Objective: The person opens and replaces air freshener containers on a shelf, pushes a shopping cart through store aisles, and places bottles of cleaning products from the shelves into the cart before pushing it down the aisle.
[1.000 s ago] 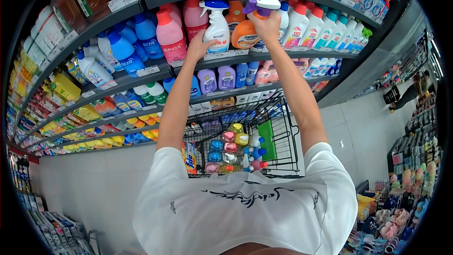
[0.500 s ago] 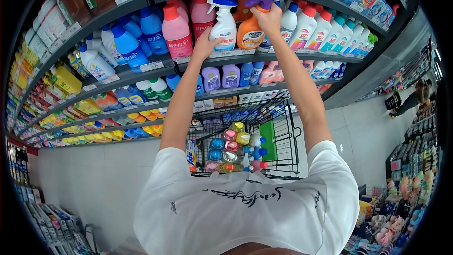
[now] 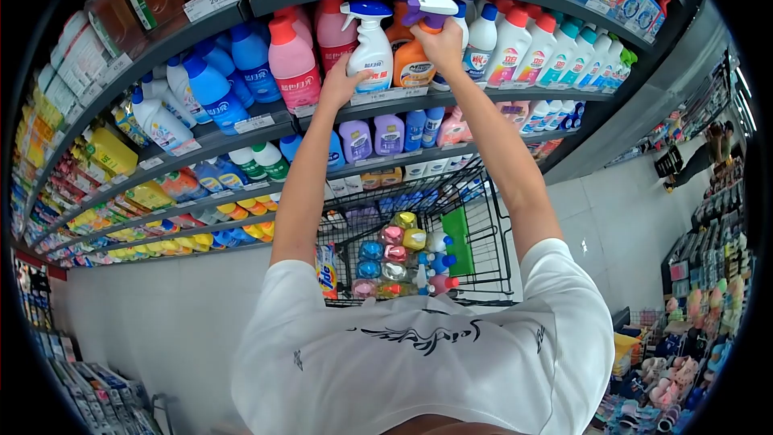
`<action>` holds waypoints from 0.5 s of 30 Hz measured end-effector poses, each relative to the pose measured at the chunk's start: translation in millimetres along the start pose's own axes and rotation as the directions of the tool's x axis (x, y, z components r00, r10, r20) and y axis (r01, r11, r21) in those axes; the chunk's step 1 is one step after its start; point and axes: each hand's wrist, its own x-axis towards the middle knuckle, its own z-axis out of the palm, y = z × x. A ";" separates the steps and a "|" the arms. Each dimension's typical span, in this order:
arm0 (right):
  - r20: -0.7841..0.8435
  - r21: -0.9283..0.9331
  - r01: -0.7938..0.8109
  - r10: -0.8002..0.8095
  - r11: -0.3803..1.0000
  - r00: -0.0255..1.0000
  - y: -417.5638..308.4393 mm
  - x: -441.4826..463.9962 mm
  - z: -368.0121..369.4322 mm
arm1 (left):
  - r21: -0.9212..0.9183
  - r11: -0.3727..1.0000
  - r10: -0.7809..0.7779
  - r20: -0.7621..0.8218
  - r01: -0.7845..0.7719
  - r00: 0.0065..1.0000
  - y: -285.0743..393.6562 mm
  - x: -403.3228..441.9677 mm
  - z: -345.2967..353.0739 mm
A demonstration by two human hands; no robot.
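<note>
White bottle (image 3: 372, 52), blue trigger head, upright on the shelf (image 3: 555, 96). Left hand (image 3: 341, 85) closed on its lower side: thumb across the label, remaining fingers mostly hidden. Just to its right, orange bottle (image 3: 412, 64), white-and-purple trigger head, also at the shelf front; right hand (image 3: 441, 42) wrapped round its upper part, below the trigger head. Price tag (image 3: 389, 96) on the shelf edge beneath the pair. Left of them, pink bottles (image 3: 295, 66); right, red-capped bottles (image 3: 509, 52). Below the arms, a wire cart (image 3: 489, 251): mixed bottles (image 3: 394, 252) grouped inside, orange box (image 3: 326, 267) at its left, green panel (image 3: 457, 242) at its right. Far right, well apart, another person (image 3: 697, 165) in the aisle.
</note>
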 end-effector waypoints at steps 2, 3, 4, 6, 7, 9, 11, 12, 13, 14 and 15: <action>0.030 -0.037 -0.026 0.027 0.999 0.999 1.6 -2.9 1.1 | 0.012 1.000 -0.007 -0.002 0.007 1.000 4.1 -1.6 -2.0; 0.047 -0.056 -0.038 0.040 0.998 0.998 4.5 -3.5 2.9 | -0.002 1.000 -0.007 -0.001 0.007 1.000 3.8 -1.5 -1.7; 0.041 -0.066 -0.041 0.044 0.997 0.998 9.0 -1.6 5.6 | -0.017 1.000 -0.010 0.001 0.010 1.000 3.0 -1.4 -0.8; 0.106 -0.148 -0.066 0.082 0.987 0.991 9.3 6.6 9.5 | -0.020 0.999 0.030 -0.022 -0.031 0.999 -0.2 1.0 0.6; 0.139 -0.190 -0.081 0.109 0.978 0.984 9.6 9.4 10.3 | -0.021 0.999 0.046 -0.031 -0.047 0.998 -2.2 0.3 1.5; 0.249 -0.212 -0.140 0.192 0.967 0.949 13.2 18.1 10.3 | -0.035 0.998 0.054 -0.019 -0.054 0.998 -3.1 1.0 0.6; 0.324 -0.211 -0.101 0.167 0.972 0.931 18.5 25.3 11.0 | -0.043 0.997 0.055 -0.015 -0.056 0.998 -4.5 1.4 0.8; 0.328 -0.228 -0.050 0.125 0.972 0.936 21.2 27.1 12.2 | -0.045 0.998 0.053 -0.018 -0.054 0.998 -5.3 1.7 1.3; 0.299 -0.260 -0.023 0.104 0.965 0.948 23.9 27.1 13.2 | -0.046 0.998 0.052 -0.022 -0.053 0.998 -6.0 2.3 1.5; 0.271 -0.293 0.003 0.081 0.956 0.959 17.8 28.3 12.9 | -0.036 0.998 0.053 -0.026 -0.054 0.998 -5.8 2.8 1.4; 0.243 -0.327 0.026 0.058 0.945 0.968 11.9 29.3 11.9 | -0.026 0.998 0.055 -0.029 -0.055 0.998 -5.8 2.9 1.4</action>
